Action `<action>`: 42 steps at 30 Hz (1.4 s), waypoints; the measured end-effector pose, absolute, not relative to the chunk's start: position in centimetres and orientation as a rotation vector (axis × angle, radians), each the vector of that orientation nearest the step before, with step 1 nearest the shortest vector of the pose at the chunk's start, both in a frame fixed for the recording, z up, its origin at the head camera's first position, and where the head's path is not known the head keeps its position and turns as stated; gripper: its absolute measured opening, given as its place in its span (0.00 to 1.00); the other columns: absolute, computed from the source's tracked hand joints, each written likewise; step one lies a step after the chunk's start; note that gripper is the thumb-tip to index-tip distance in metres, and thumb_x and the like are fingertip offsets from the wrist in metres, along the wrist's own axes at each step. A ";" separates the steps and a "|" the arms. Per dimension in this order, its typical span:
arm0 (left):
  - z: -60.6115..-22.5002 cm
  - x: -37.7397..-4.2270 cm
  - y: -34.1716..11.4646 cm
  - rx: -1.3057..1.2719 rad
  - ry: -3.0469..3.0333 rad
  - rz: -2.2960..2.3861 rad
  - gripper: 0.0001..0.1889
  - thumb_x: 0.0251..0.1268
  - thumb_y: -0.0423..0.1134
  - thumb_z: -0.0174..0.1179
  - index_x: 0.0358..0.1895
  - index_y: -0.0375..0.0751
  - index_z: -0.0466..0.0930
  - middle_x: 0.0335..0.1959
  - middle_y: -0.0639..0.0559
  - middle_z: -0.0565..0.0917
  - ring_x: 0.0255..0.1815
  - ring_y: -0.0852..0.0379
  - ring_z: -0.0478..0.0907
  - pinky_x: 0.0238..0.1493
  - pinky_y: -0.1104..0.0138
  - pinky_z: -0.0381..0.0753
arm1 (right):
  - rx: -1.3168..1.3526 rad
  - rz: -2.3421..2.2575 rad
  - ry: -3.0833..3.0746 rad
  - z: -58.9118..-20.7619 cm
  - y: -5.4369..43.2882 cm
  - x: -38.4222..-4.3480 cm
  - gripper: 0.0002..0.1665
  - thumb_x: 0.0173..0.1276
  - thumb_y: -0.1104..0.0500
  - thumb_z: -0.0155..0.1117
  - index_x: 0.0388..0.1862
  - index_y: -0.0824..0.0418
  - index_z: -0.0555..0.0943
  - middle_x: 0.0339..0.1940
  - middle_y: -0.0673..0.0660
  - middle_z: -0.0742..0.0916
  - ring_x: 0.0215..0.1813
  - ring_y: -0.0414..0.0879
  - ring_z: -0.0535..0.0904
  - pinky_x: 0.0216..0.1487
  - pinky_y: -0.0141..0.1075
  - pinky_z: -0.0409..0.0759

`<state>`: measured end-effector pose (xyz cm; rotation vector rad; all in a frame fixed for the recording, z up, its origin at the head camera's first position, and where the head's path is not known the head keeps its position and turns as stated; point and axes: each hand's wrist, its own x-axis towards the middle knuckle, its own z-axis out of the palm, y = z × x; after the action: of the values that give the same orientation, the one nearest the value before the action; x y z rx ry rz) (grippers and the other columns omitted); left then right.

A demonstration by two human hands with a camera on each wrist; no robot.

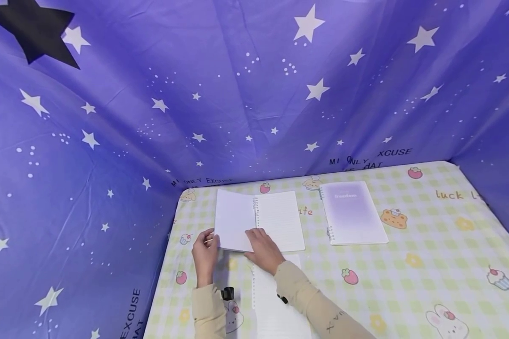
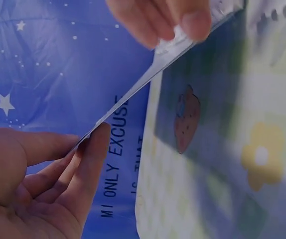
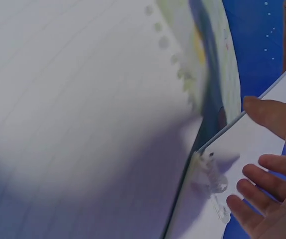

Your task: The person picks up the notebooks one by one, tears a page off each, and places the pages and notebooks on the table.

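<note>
And here at the far left of the table it's the open notebook (image 1: 277, 219), spread flat along its ring spine (image 1: 256, 207), a ruled page on the right, a plain pale leaf (image 1: 234, 219) on the left; the left hand (image 1: 205, 252) has that leaf by its near left edge, a narrow pinch, thumb on one face and fingers on the other, the edge tilted up off the cloth; across comes the right hand (image 1: 264, 249), holding nothing, fingers loosely spread over the leaf's near right part close to the rings, thumb at the near edge; how firmly those fingertips meet the paper, I cannot tell.

Nearer, just beside the notebook's near edge, lies a lined sheet (image 1: 280, 322), holes down its left side, partly covered by the right sleeve (image 1: 309, 296); over to the right, well apart from both hands, a closed lilac notebook (image 1: 356, 219) lies with its rings on the left and "freedom" across the far part of its cover; beneath it all, a green-and-white checked tablecloth (image 1: 322, 301), printed with strawberries, cupcakes and yellow flowers; and at the far side and the left hangs a purple curtain (image 1: 254, 103), scattered with white stars.
</note>
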<state>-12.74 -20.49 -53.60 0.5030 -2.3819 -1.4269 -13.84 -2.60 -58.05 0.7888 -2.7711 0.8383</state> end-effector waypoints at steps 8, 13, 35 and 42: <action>-52.9 -12.5 -19.7 0.409 -2.334 -1.535 0.12 0.66 0.29 0.61 0.50 0.32 0.84 0.39 0.38 0.86 0.31 0.62 0.81 0.31 0.80 0.78 | 0.873 1.001 -2.713 -57.1 -3.4 -13.8 0.40 0.62 0.55 0.74 0.69 0.68 0.69 0.62 0.60 0.79 0.64 0.53 0.74 0.68 0.42 0.74; -52.4 -12.3 -18.6 0.405 -2.316 -1.625 0.12 0.69 0.30 0.59 0.52 0.29 0.82 0.40 0.34 0.86 0.31 0.59 0.82 0.29 0.78 0.79 | 0.894 1.060 -2.663 -56.9 -3.6 -13.6 0.41 0.63 0.57 0.73 0.71 0.66 0.67 0.63 0.60 0.78 0.65 0.53 0.74 0.66 0.43 0.76; -52.7 -11.9 -15.6 0.242 -2.287 -1.902 0.19 0.79 0.42 0.49 0.49 0.26 0.81 0.35 0.36 0.79 0.36 0.51 0.82 0.41 0.59 0.89 | 0.752 1.254 -2.581 -56.5 -2.9 -13.2 0.43 0.62 0.70 0.64 0.76 0.64 0.62 0.70 0.61 0.71 0.69 0.52 0.70 0.63 0.42 0.78; -51.0 -11.2 -14.6 0.209 -2.352 -1.941 0.22 0.80 0.43 0.46 0.58 0.27 0.78 0.51 0.32 0.82 0.52 0.43 0.81 0.48 0.55 0.87 | 0.742 1.303 -2.501 -56.1 -2.4 -13.1 0.44 0.61 0.69 0.66 0.76 0.64 0.61 0.70 0.62 0.72 0.70 0.53 0.69 0.67 0.44 0.75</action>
<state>-11.18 -14.61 -50.98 0.2087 -2.3524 -1.9411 -13.07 -2.44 -56.10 0.7424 -2.5010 1.3028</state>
